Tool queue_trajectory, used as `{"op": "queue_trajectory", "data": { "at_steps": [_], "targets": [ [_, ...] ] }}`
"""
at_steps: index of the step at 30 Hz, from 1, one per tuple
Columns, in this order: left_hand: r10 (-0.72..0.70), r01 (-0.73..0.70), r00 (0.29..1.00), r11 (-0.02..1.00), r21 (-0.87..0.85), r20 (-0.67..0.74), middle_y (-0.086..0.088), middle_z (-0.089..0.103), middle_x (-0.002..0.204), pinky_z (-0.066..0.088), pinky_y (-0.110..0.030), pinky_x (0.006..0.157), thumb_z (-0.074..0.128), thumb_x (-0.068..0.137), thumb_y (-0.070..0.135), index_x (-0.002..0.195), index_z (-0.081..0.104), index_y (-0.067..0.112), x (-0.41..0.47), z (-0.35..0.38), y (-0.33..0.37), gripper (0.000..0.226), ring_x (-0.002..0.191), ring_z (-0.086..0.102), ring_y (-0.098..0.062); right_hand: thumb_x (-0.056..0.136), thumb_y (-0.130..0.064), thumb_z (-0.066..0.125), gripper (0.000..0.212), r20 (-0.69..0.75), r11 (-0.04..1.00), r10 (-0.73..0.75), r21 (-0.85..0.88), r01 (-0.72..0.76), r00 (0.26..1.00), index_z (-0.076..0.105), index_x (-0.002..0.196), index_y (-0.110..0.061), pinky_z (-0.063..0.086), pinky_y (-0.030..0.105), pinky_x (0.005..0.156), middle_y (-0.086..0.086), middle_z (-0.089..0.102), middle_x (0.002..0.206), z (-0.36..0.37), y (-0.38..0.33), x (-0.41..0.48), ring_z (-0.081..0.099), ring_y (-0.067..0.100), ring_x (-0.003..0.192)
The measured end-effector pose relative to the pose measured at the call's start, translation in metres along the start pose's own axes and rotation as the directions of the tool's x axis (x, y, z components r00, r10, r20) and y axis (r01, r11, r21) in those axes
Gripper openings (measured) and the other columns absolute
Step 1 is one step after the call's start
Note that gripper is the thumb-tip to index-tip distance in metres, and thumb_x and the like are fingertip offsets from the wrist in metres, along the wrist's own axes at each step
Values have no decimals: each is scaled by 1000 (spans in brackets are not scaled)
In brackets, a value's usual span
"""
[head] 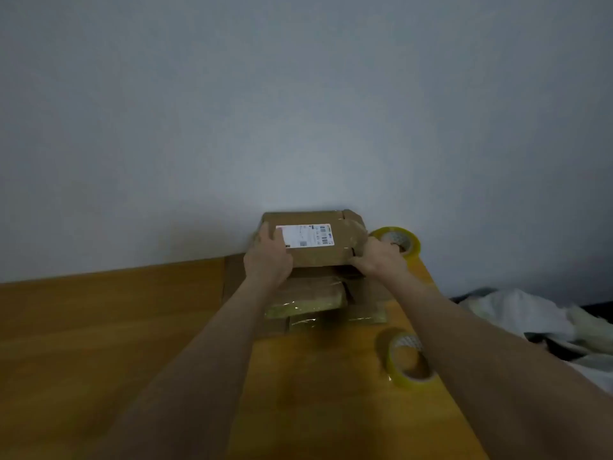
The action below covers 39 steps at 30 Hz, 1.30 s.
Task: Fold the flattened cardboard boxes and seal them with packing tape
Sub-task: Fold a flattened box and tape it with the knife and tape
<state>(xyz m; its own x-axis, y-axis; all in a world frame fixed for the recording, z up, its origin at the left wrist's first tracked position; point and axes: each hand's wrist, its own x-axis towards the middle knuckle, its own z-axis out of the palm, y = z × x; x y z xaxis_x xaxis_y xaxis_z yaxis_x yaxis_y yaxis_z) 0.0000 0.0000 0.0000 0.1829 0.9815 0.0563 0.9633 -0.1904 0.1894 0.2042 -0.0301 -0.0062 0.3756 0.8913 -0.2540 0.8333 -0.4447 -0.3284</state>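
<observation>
A folded brown cardboard box (335, 252) with a white shipping label sits on top of a stack of other cardboard boxes (311, 300) against the wall. My left hand (267, 257) grips its left end, thumb on the label side. My right hand (378, 257) grips its right end near a taped corner. One yellowish roll of packing tape (406, 360) lies on the wooden table (99, 327) near my right forearm. A second tape roll (398, 239) stands behind my right hand by the wall.
The grey wall rises directly behind the boxes. The table's right edge runs diagonally past the tape rolls; beyond it lies crumpled light bedding (530, 320). A flat cardboard piece (234, 277) lies left of the stack.
</observation>
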Motion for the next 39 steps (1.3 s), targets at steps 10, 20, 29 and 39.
{"op": "queue_trajectory", "data": {
  "at_steps": [10,20,29,39],
  "targets": [
    [-342,353,935,890,-290,89,-17,30,149,43,-44,96,51,97,32,146,20,4,47,9,-1,63,128,43,-35,73,-64,67,81,119,901,124,401,-162,985,52,124,-4,51,47,91,17,58,123,-1,16,71,56,35,110],
    [-447,468,880,755,-460,162,-14,47,138,44,-40,93,55,95,31,141,35,5,57,5,-4,57,120,50,-31,70,-67,69,88,227,813,49,556,-171,973,52,128,-3,49,46,95,13,59,124,-4,9,75,55,31,111],
    [-499,415,848,420,-807,176,-9,61,119,54,-39,86,65,89,29,133,51,6,35,-33,-15,51,101,61,-26,78,-41,76,56,229,563,-18,807,-180,973,54,114,-4,41,27,60,4,60,94,-33,-4,43,55,15,77],
    [-438,283,898,529,-800,29,-11,51,133,49,-44,95,63,90,37,136,37,10,-48,-63,-38,59,117,54,-30,78,-31,76,63,94,524,-88,851,-34,992,49,131,-11,44,23,63,6,60,121,-26,-18,-58,55,18,98]
  ]
}}
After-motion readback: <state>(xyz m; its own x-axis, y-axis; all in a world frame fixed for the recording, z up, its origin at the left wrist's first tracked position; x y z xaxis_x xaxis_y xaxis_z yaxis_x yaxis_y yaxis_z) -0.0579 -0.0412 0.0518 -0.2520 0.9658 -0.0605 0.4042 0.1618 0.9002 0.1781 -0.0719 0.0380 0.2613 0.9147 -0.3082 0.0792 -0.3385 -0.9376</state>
